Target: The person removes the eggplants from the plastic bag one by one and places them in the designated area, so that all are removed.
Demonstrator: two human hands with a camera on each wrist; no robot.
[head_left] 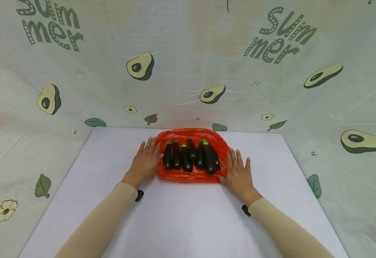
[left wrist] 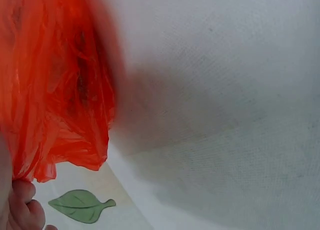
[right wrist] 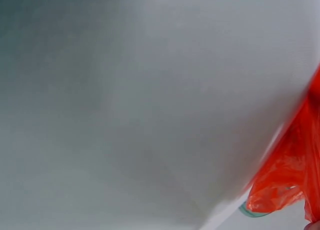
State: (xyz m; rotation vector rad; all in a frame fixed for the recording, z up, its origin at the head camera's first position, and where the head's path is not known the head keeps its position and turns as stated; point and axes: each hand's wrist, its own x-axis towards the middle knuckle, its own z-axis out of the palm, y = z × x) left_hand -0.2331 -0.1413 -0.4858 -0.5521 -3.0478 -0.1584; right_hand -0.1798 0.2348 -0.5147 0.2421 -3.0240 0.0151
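Note:
Several dark purple eggplants (head_left: 176, 157) lie side by side on a red plastic bag (head_left: 181, 176), which is spread out near the table's back edge. Against the bag's left side rests my left hand (head_left: 146, 159), fingers extended and thumb near the leftmost eggplant. My right hand (head_left: 238, 175) touches the right side, its fingers straight and spread, thumb at the lower right edge. In the left wrist view the crumpled bag (left wrist: 75, 100) fills the left, with fingertips (left wrist: 25, 210) at the corner. The right wrist view catches only a strip of the bag (right wrist: 290, 175).
The white table (head_left: 181, 222) reaches toward me in front of the bag. Behind and beside it hangs a pale cloth (head_left: 175, 96) printed with avocados, leaves and flowers. A black band (head_left: 139, 195) shows at the left wrist, another band (head_left: 246, 210) at the right.

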